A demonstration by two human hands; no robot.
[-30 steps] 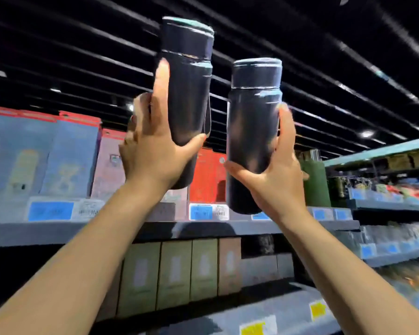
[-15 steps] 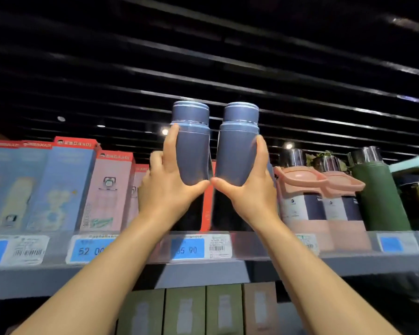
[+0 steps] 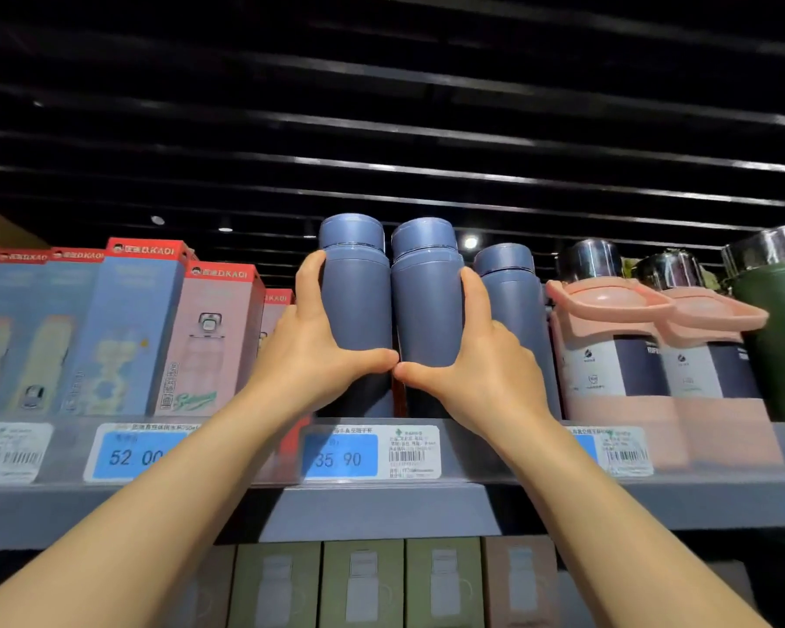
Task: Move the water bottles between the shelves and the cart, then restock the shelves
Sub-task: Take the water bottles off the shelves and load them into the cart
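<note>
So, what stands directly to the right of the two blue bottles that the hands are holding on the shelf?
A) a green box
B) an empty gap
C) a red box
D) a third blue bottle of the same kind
D: just right of the right bottle in the right hand stands a third blue bottle with the same lid; the left hand holds the left bottle.

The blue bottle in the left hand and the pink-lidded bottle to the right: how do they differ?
The blue bottle is one plain colour with a round blue cap; the pink-lidded bottle has a flared pink lid, shiny metal top and dark-and-white label. The left hand has its grip on the blue bottle; nothing touches the pink-lidded bottle. Both stand upright on the shelf.
</note>
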